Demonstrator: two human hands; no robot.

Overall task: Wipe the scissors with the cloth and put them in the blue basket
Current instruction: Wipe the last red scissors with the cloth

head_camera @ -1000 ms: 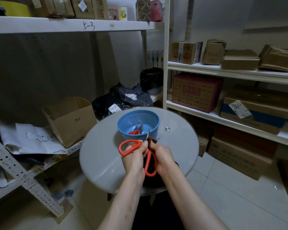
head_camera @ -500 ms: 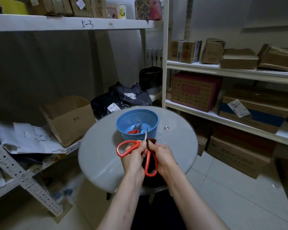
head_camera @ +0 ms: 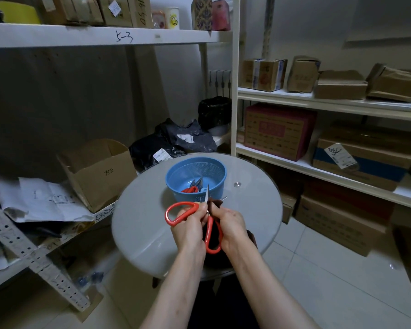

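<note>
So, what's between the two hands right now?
Head view: the scissors and the dark cloth, between left hand and right hand.

The scissors have red-orange handles and silver blades; the cloth is dark brown, the mesh-patterned basket blue, the bench pale grey.

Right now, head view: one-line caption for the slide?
Over a round table, left hand holds open red-handled scissors while right hand presses a dark cloth on one blade; blue basket behind.
</note>
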